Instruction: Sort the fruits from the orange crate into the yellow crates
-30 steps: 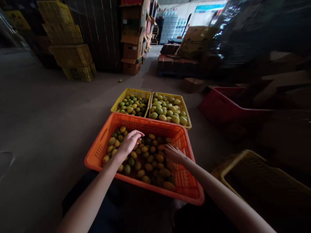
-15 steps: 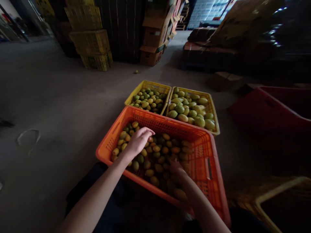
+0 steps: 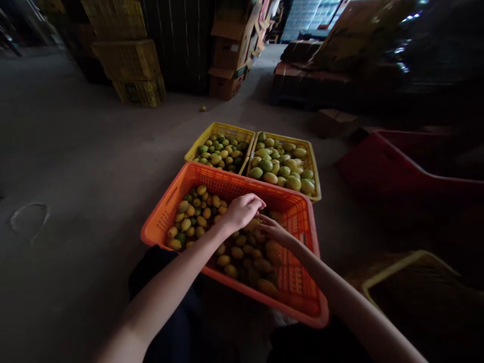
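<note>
Fingers curled, the bare left hand [image 3: 241, 212] is reaching in beside the bare right hand [image 3: 276, 232] — I cannot tell whether either is holding anything — over oval yellow-green fruits [image 3: 185, 225] in an orange plastic crate [image 3: 157, 231].

A: What is observed bare?
B: The left hand [image 3: 244, 210], the right hand [image 3: 278, 233] and both slender forearms [image 3: 179, 280] are seen uncovered.
A: What is worn?
B: Dark cloth [image 3: 149, 268] is worn below, read as navy; finer detail is lost in shadow.
</note>
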Demonstrator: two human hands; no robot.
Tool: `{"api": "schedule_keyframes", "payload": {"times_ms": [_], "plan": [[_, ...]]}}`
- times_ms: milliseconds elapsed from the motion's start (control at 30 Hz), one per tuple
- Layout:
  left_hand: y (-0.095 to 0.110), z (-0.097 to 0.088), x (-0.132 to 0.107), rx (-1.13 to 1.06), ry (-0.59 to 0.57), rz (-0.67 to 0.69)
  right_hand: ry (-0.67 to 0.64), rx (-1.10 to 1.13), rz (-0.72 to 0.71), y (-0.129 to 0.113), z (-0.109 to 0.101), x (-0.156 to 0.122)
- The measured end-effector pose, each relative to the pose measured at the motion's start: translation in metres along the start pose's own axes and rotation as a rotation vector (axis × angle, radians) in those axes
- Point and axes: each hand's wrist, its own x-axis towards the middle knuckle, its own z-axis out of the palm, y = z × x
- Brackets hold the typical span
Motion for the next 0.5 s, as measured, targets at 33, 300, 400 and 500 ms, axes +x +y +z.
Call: {"api": "schedule_keyframes", "payload": {"times_ms": [33,300,400,500], "plan": [[0.002,0.004,-0.002,-0.008,-0.008,0.009,-0.044,0.0,0.041,-0.016,0.0,-0.006],[0.017,-0.001,-0.024,-0.126,0.076,0.044,-0.085,0.376,0.039,-0.112,0.021,-0.109],[0.003,0.001,-0.017,-0.014,0.069,0.018,0.015,0.48,0.012,-0.114,0.024,-0.136],[-0.027,0.011,-0.009,0.147,0.035,-0.11,0.137,0.6,0.008,-0.113,0.017,-0.145]]}}
